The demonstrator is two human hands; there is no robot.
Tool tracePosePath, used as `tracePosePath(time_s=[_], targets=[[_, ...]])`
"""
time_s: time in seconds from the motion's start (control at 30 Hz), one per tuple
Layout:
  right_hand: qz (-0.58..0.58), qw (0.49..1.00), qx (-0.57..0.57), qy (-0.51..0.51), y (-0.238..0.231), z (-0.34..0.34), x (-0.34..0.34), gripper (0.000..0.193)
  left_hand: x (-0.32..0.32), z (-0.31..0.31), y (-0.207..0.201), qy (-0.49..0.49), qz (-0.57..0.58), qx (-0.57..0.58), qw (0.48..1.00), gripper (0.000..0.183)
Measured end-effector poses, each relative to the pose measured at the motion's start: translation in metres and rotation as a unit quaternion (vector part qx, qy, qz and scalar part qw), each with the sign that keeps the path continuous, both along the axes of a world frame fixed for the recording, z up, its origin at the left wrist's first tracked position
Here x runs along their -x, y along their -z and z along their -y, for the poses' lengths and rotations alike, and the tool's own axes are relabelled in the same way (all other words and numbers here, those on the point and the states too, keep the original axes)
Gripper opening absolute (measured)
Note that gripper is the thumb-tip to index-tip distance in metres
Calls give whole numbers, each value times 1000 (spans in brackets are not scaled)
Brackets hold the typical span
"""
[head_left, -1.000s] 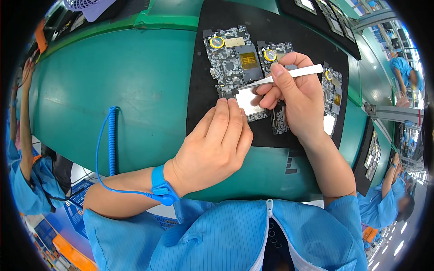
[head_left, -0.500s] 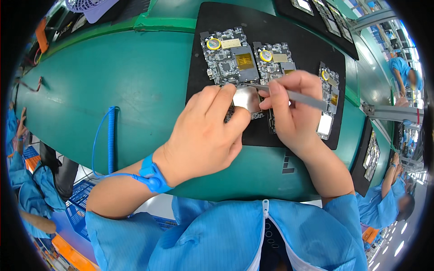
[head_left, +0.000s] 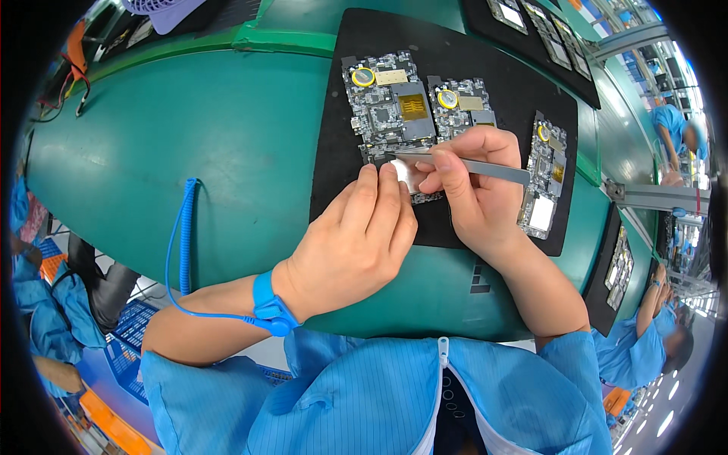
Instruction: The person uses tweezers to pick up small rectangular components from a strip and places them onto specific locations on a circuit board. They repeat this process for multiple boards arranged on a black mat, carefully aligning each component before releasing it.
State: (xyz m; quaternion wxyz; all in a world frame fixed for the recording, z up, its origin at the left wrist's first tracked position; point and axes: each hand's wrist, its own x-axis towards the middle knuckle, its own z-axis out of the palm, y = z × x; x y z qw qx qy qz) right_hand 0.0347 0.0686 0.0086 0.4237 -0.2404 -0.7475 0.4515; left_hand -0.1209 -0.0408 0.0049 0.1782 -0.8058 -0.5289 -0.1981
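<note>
Right hand [head_left: 474, 193] pinches metal tweezers [head_left: 462, 164], tips now down at the lower edge of the left circuit board [head_left: 388, 106] on the black mat [head_left: 334, 182]. A second ago the tweezers were lifted and angled up over the boards; they have since dropped nearly flat and swung left. Left hand [head_left: 356, 243] has slid up too, fingers pressed together, fingertips [head_left: 379, 176] resting on a small silver shield plate [head_left: 409, 176] just below that board. It looks like the plate is being seated onto the board, with fine positioning under way. A second board [head_left: 461, 106] sits just beside the first, a third [head_left: 546, 178] near the right hand. Blue wrist strap [head_left: 269, 307] on left wrist, coiled cord [head_left: 186, 235] trailing over the green tabletop [head_left: 189, 129].
</note>
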Motion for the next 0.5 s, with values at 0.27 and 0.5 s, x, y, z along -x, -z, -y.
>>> tracePosePath(time_s=[0.27, 0.5], targets=[[18, 998, -51, -14, 3, -4, -4, 21, -2, -1, -1, 2, -7, 3, 1000, 37], [9, 1000, 16, -8, -2, 2, -9, 21, -3, -3, -1, 9, 64, 4, 998, 36]])
